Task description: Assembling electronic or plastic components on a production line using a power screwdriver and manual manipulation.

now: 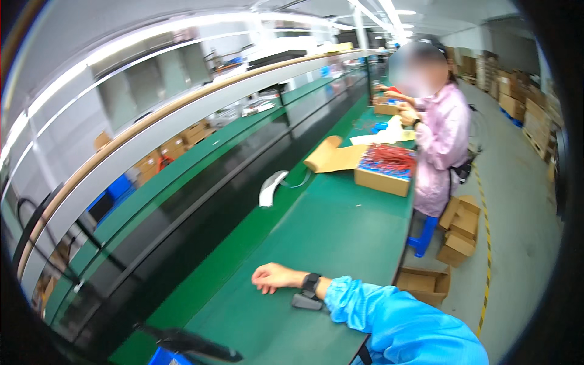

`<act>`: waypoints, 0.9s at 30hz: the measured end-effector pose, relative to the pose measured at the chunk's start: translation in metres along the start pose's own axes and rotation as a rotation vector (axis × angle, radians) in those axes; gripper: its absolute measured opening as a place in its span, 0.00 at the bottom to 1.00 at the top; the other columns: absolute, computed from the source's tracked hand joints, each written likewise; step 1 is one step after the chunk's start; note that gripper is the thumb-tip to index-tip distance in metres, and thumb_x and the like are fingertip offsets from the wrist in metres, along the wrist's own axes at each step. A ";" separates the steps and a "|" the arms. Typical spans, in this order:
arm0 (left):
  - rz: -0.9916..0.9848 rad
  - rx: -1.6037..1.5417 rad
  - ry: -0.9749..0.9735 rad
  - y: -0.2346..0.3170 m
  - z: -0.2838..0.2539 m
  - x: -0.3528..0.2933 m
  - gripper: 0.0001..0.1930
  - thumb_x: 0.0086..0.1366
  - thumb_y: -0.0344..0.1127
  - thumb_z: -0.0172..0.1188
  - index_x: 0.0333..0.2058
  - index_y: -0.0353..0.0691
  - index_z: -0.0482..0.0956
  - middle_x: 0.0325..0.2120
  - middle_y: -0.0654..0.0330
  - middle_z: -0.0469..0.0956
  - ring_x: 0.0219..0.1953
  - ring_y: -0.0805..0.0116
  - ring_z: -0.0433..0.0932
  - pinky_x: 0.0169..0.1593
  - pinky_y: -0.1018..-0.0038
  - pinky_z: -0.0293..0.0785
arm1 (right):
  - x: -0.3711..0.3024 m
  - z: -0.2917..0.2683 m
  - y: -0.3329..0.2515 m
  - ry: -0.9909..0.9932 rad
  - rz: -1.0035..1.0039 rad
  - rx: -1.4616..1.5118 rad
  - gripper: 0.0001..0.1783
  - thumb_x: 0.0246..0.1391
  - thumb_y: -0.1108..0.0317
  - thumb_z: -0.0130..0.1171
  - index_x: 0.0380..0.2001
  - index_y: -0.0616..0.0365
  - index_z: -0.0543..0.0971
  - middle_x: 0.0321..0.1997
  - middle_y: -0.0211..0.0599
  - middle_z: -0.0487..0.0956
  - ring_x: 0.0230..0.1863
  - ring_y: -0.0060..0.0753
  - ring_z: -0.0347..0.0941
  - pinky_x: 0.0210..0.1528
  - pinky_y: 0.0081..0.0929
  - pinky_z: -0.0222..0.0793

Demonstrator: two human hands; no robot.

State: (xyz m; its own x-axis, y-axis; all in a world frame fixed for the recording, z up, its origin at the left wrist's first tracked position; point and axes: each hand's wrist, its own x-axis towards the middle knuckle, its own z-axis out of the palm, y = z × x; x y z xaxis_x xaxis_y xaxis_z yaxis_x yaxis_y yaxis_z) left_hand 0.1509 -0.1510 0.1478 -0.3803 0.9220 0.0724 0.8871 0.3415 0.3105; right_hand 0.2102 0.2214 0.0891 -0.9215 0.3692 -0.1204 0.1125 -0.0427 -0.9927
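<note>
My right hand (277, 278) reaches in from the lower right in a bright blue sleeve (395, 310). It rests low over the green work surface (316, 243), fingers loosely curled and slightly apart, with nothing visible in them. A black wristband (311, 285) with a small dark device (306, 302) circles the wrist. My left hand is outside the picture. Near the lower edge, left of my right hand, lies a blurred long black object (191, 344), beside a blue thing (167, 358) cut off by the edge.
A person in a pink smock (447, 134) works farther along the bench. Nearer stand a carton of red-wired parts (384, 173), brown paper (337, 157) and a white curved piece (271, 187). Open cartons (423, 283) lie on the floor, right. A rail (182, 103) runs along the left.
</note>
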 end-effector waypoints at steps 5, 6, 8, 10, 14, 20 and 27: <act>0.021 0.032 0.096 -0.003 0.012 -0.004 0.26 0.48 0.36 0.59 0.46 0.34 0.64 0.41 0.47 0.69 0.44 0.52 0.66 0.46 0.63 0.62 | -0.013 -0.004 -0.005 0.009 -0.024 0.022 0.13 0.53 0.63 0.48 0.37 0.61 0.71 0.28 0.33 0.75 0.27 0.23 0.72 0.27 0.19 0.69; -0.010 -0.040 0.045 -0.018 0.026 -0.003 0.25 0.46 0.43 0.60 0.41 0.37 0.68 0.45 0.50 0.66 0.48 0.54 0.65 0.52 0.60 0.59 | -0.014 -0.004 -0.012 -0.008 -0.035 -0.028 0.13 0.52 0.64 0.49 0.36 0.61 0.71 0.27 0.33 0.75 0.26 0.22 0.71 0.26 0.18 0.68; 0.028 -0.035 0.056 -0.017 0.025 0.000 0.24 0.49 0.41 0.59 0.43 0.36 0.67 0.45 0.49 0.65 0.47 0.53 0.65 0.48 0.64 0.64 | -0.009 -0.004 -0.013 0.024 -0.003 -0.111 0.12 0.51 0.63 0.50 0.34 0.61 0.71 0.26 0.35 0.75 0.22 0.23 0.71 0.22 0.18 0.67; 0.010 -0.054 0.048 -0.018 0.035 0.001 0.24 0.49 0.40 0.58 0.44 0.34 0.65 0.48 0.48 0.62 0.50 0.52 0.62 0.50 0.62 0.61 | -0.025 -0.003 -0.014 0.177 -0.095 -0.052 0.11 0.50 0.65 0.49 0.33 0.61 0.71 0.24 0.36 0.74 0.19 0.25 0.70 0.17 0.20 0.65; -0.107 -0.112 0.032 -0.015 0.036 0.005 0.27 0.49 0.39 0.59 0.46 0.33 0.63 0.50 0.47 0.58 0.52 0.53 0.58 0.51 0.61 0.60 | 0.015 -0.066 0.062 0.322 -0.130 0.097 0.13 0.56 0.61 0.40 0.37 0.59 0.64 0.19 0.32 0.70 0.12 0.24 0.66 0.11 0.17 0.63; -0.084 -0.191 0.148 -0.020 0.042 -0.004 0.25 0.42 0.35 0.64 0.39 0.30 0.69 0.44 0.50 0.62 0.47 0.57 0.61 0.49 0.65 0.60 | -0.014 -0.004 -0.022 0.047 -0.098 -0.205 0.16 0.50 0.65 0.50 0.39 0.65 0.70 0.31 0.41 0.75 0.29 0.31 0.72 0.29 0.21 0.67; -0.040 -0.165 0.161 -0.020 0.051 0.003 0.25 0.42 0.35 0.64 0.40 0.30 0.68 0.45 0.50 0.62 0.48 0.56 0.61 0.50 0.64 0.60 | -0.014 -0.018 -0.016 0.171 0.016 -0.138 0.16 0.50 0.67 0.50 0.42 0.64 0.69 0.34 0.41 0.74 0.30 0.30 0.71 0.30 0.20 0.68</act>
State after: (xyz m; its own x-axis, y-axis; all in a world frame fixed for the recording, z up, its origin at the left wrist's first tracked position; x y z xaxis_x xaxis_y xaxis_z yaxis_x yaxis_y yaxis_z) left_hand 0.1450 -0.1464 0.0936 -0.4629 0.8629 0.2029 0.8206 0.3305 0.4663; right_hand 0.2280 0.2331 0.1066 -0.8439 0.5223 -0.1223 0.1873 0.0733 -0.9796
